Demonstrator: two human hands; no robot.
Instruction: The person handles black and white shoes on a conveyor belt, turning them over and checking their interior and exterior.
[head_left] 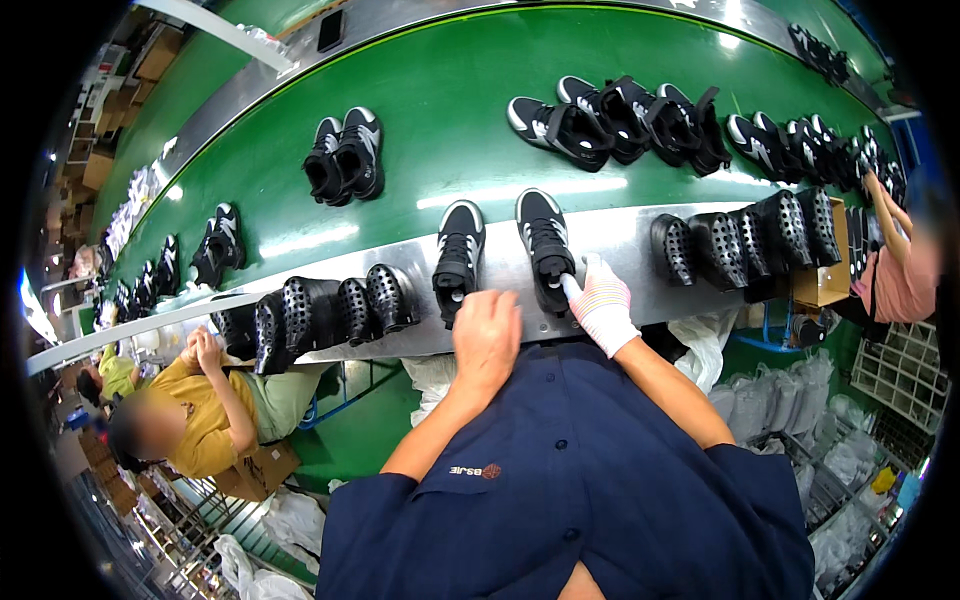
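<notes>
Two black and grey sneakers stand side by side on the metal ledge before me, toes pointing away: a left sneaker (460, 245) and a right sneaker (544, 240). My left hand (487, 338) is bare and slightly smeared, just behind the left sneaker's heel. Its fingers are curled, and whether they grip anything is hidden. My right hand (603, 305) wears a white knit glove with coloured stripes. It is beside the right sneaker's heel, thumb and forefinger apart, with the thumb at the shoe's opening and nothing visibly gripped.
Black dotted shoe forms (345, 308) line the ledge at left, and more forms (745, 242) at right. Sneakers (345, 155) stand on the green belt (430, 110). A person in yellow (215, 420) sits at left; another in pink (900, 275) works at right beside a carton (822, 278).
</notes>
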